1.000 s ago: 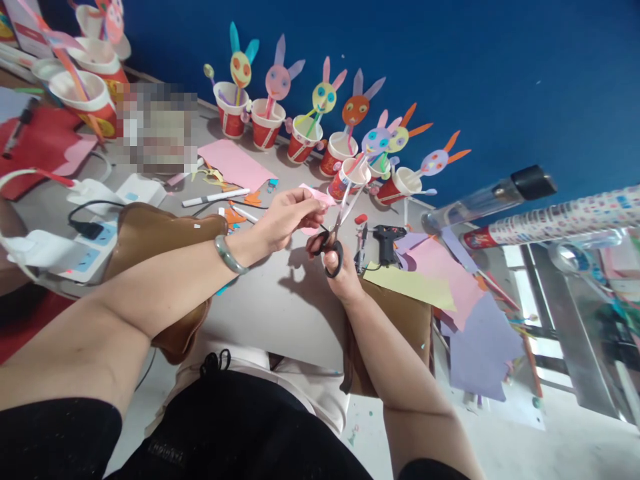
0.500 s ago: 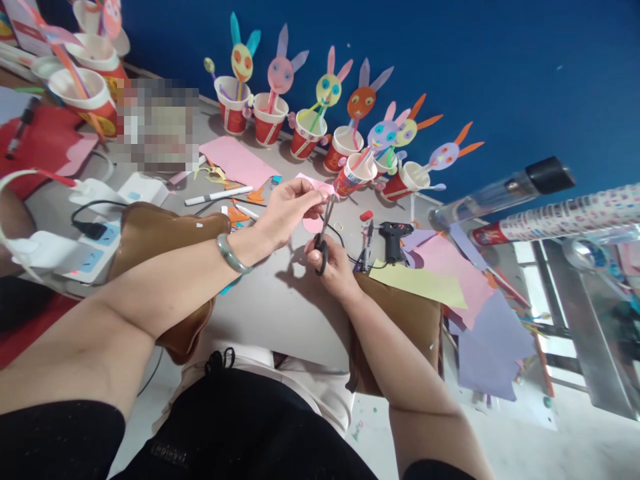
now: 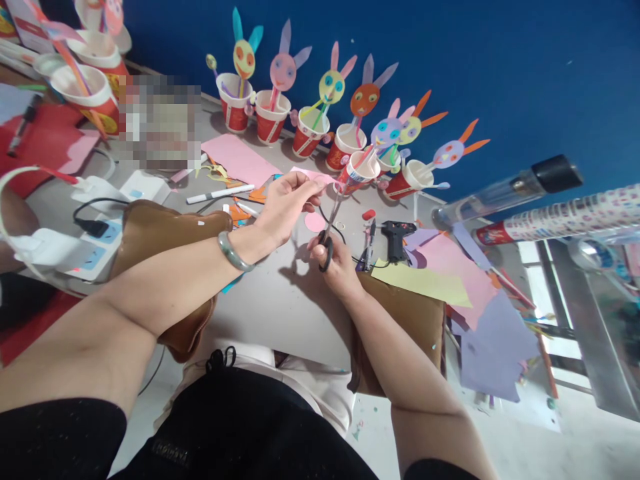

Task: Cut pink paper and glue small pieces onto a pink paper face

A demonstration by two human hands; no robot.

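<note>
My left hand (image 3: 295, 201) pinches a piece of pink paper (image 3: 326, 180) between thumb and fingers, above the middle of the grey table. My right hand (image 3: 339, 263) is closed round the black handles of a pair of scissors (image 3: 330, 235). Their blades point away from me and meet the paper's right end; whether they are parted there I cannot make out. On the table just below the paper lies a pink paper circle (image 3: 315, 222). A black glue gun (image 3: 399, 239) rests right of my right hand, beside a small red piece (image 3: 369, 215).
Several red-and-white paper cups (image 3: 270, 119) with paper rabbit faces line the blue wall. Brown cushions (image 3: 170, 233) lie under both forearms. Power strips (image 3: 100, 247) with plugged chargers sit at left. Coloured sheets (image 3: 495, 353) overhang the right side, near a clear tube (image 3: 480, 197).
The scissors and my right hand have shifted slightly right. The pink paper has turned a little, and the circle beneath shows more fully. My left hand has moved only slightly.
</note>
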